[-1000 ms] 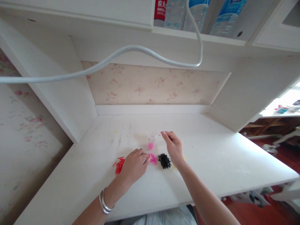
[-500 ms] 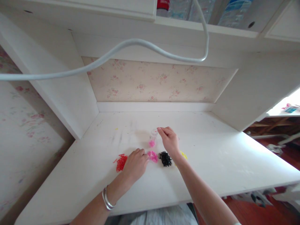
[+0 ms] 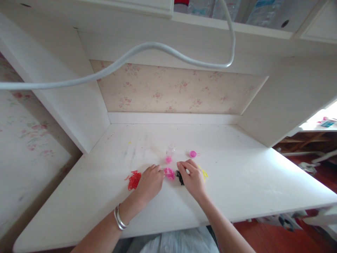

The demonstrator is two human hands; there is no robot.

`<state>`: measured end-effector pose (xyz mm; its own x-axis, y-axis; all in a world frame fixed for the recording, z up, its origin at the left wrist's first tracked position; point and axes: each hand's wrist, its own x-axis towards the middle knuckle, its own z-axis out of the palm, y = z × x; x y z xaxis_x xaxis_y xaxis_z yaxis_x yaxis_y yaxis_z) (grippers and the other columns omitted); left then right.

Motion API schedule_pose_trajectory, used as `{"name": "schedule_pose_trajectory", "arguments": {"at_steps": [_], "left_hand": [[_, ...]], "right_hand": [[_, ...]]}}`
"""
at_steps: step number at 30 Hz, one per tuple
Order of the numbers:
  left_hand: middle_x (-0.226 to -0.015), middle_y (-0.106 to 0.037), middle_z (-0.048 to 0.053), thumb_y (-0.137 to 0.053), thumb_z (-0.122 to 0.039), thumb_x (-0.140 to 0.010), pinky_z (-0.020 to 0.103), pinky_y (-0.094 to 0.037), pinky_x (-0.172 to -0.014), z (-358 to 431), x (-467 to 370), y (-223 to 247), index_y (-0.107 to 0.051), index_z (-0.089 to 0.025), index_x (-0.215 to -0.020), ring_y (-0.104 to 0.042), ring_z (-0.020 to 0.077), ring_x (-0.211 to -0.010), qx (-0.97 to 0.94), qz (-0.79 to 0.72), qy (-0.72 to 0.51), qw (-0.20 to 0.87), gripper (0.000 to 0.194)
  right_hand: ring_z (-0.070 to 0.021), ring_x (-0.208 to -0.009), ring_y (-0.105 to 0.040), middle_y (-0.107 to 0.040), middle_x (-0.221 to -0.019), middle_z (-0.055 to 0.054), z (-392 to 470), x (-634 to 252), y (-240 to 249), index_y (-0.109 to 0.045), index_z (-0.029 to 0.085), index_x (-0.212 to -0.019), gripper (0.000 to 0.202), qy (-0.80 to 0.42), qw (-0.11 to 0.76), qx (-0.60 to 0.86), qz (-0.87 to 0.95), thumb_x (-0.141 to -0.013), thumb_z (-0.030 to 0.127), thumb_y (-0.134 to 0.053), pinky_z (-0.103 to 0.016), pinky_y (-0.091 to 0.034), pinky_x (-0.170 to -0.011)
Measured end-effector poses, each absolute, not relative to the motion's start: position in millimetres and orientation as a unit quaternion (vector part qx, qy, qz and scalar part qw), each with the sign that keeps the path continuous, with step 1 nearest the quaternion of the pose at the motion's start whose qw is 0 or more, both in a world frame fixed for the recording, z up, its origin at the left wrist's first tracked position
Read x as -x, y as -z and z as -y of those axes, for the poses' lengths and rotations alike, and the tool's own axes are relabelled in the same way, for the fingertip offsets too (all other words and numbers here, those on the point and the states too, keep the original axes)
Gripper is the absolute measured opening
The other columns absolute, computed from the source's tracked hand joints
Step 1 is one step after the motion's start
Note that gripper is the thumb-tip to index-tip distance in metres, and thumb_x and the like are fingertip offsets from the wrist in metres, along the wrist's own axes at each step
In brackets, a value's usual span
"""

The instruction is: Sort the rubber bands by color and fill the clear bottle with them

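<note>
pink bands [image 3: 169, 173] on the table [image 3: 237, 182], just beside the curled left hand [image 3: 150, 180]; right hand [image 3: 192, 176] looks pinched. can't tell if either grip's fully closed or holding any. right hand partly hides black bands [image 3: 180, 177]; careless sweep could mix colours.

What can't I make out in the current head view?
All in the head view:
- Black pile: partly covered by the right hand.
- Red pile: right side meets the left hand; its full extent is unclear.
- Anything pinched in either hand: too small.
- Bottles: cut off by the top edge.
</note>
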<state>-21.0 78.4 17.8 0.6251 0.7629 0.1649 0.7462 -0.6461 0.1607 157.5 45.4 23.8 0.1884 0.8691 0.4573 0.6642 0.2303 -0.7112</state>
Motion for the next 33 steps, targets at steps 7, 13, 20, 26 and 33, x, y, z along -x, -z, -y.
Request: {"name": "schedule_pose_trajectory", "arguments": {"at_steps": [7,13,20,26,33], "left_hand": [[-0.082,-0.06,0.005,-0.042,-0.02,-0.092,0.031,-0.042,-0.078,-82,32,-25,-0.066,-0.02,-0.08,-0.055,0.0179,-0.084,-0.894,-0.426,-0.116,0.079,0.027],[-0.086,-0.063,0.004,-0.044,-0.022,-0.091,0.029,-0.042,-0.081,-92,36,-34,-0.068,-0.021,-0.086,-0.057,0.017,-0.088,-0.882,-0.442,-0.128,0.102,0.025],[-0.089,-0.063,0.004,-0.046,-0.024,-0.09,0.03,-0.043,-0.082,-82,13,-34,-0.066,-0.022,-0.089,-0.057,0.0178,-0.089,-0.903,-0.407,-0.11,0.086,0.02],[-0.09,-0.063,0.004,-0.044,-0.018,-0.089,0.029,-0.044,-0.078,-82,2,-30,-0.064,-0.021,-0.088,-0.058,0.0177,-0.088,-0.905,-0.41,-0.086,0.068,0.02],[-0.09,-0.063,0.004,-0.042,-0.021,-0.091,0.026,-0.045,-0.076,-83,5,-35,-0.065,-0.022,-0.086,-0.059,0.0157,-0.084,-0.898,-0.421,-0.089,0.095,0.024]], "right_hand": [[-0.0163,-0.07,-0.052,-0.059,-0.071,-0.003,-10,-155,12,-0.071,0.023,-0.081,0.029,-0.032,0.379,0.618,0.688,-0.093,0.033,-0.046,-0.03,-0.038,-0.07],[-0.0154,-0.073,-0.052,-0.059,-0.071,-0.002,-11,-158,11,-0.071,0.024,-0.083,0.027,-0.032,0.322,0.631,0.705,-0.093,0.03,-0.047,-0.029,-0.035,-0.07],[-0.0149,-0.072,-0.053,-0.06,-0.071,-0.002,-9,-159,13,-0.071,0.025,-0.083,0.025,-0.024,0.329,0.636,0.697,-0.092,0.029,-0.048,-0.028,-0.035,-0.071],[-0.0149,-0.072,-0.053,-0.059,-0.071,-0.002,-8,-160,11,-0.07,0.024,-0.08,0.028,-0.032,0.331,0.634,0.698,-0.093,0.029,-0.046,-0.028,-0.036,-0.07],[-0.0145,-0.072,-0.052,-0.058,-0.071,-0.002,-9,-161,13,-0.07,0.024,-0.08,0.027,-0.036,0.336,0.636,0.694,-0.092,0.029,-0.047,-0.027,-0.035,-0.07]]}}
